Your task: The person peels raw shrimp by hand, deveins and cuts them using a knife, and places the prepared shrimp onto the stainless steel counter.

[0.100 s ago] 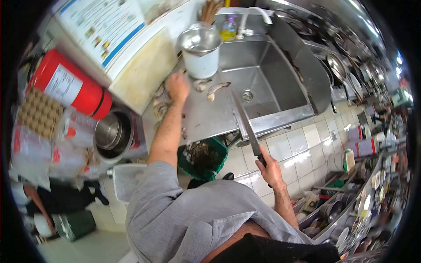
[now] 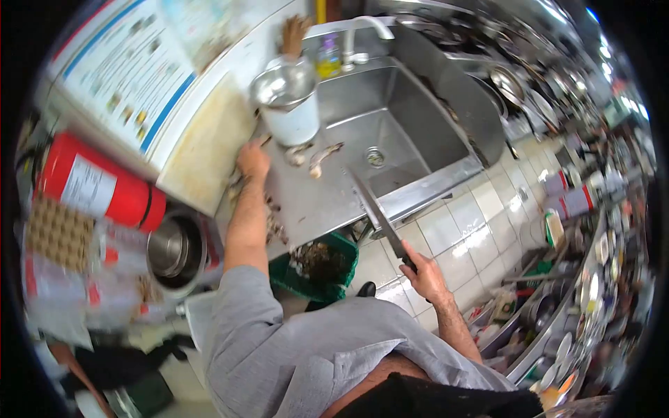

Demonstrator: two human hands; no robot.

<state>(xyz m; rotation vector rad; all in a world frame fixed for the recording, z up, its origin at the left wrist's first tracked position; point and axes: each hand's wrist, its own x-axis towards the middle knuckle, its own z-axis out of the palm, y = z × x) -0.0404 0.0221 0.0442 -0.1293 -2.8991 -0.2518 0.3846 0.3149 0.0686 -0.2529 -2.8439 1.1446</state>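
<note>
My left hand (image 2: 254,161) reaches down at the left end of the steel counter (image 2: 310,202), fingers curled over a heap of greyish pieces that look like prawns (image 2: 235,194). My fingertips are hidden, so what they grip cannot be made out. In my right hand (image 2: 426,277) is the black handle of a long knife (image 2: 380,221); its blade points up and away over the counter's front edge by the sink. Two similar pieces, one (image 2: 298,154) beside the white bucket (image 2: 291,124) and one (image 2: 324,159) nearer the sink, lie apart from the heap.
A steel sink (image 2: 456,148) with a white tap (image 2: 369,26) adjoins the counter. A pale cutting board (image 2: 209,143) leans on the wall. Below stands a green-lined bin (image 2: 348,268) holding scraps. On the left are a red cylinder (image 2: 136,202) and steel pots (image 2: 169,244). Someone's arm (image 2: 80,369) shows lower left.
The whole view has shifted, so the counter and sink appear lower and further left. My left hand stays at the heap, and the knife remains in my right hand.
</note>
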